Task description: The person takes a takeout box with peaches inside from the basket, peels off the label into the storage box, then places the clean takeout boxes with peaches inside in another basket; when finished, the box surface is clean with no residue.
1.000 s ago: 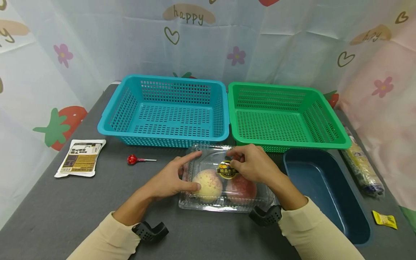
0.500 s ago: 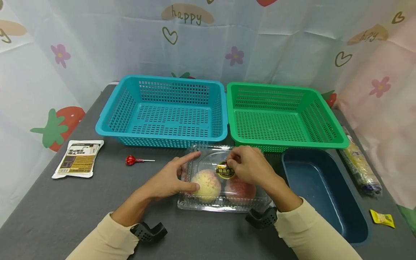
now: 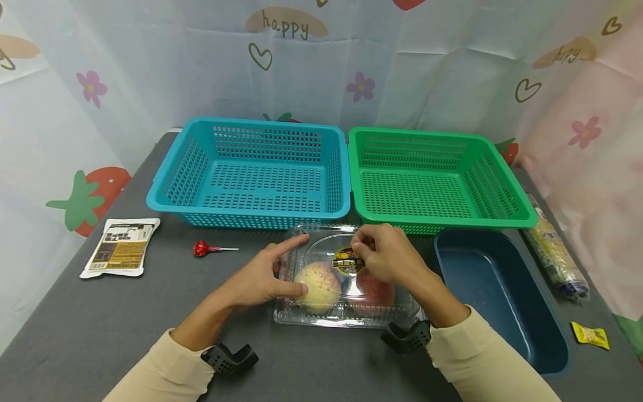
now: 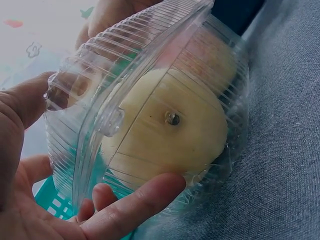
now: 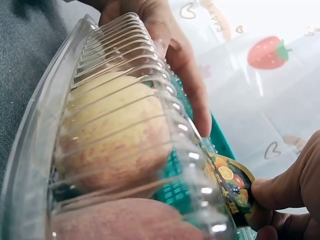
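A clear plastic clamshell box [image 3: 321, 322] lies in the middle of the table with two peaches inside, a pale yellow peach [image 3: 317, 286] and a redder peach [image 3: 375, 293]. Across its lid is a black and gold round sticker [image 5: 227, 182] with printed fruit. My left hand [image 3: 260, 282] rests against the box's left end, index finger and thumb spread and straight; in the left wrist view the thumb [image 4: 142, 202] presses near the yellow peach. With thumb and forefinger, my right hand [image 3: 392, 254] pinches the sticker's right edge, which stands up from the lid in the right wrist view.
Behind the box stand a blue basket [image 3: 251, 215] and a green basket [image 3: 447, 222]. A dark blue tub [image 3: 494, 279] is to the right, beside a long wrapped packet [image 3: 557, 257] and a yellow candy [image 3: 590, 335]. A lollipop [image 3: 201, 248] and a white-and-brown pouch [image 3: 120, 247] lie left.
My right thumb and forefinger have closed on the sticker's edge, and the sticker now tilts up at that side. My left hand and the box have stayed in place.
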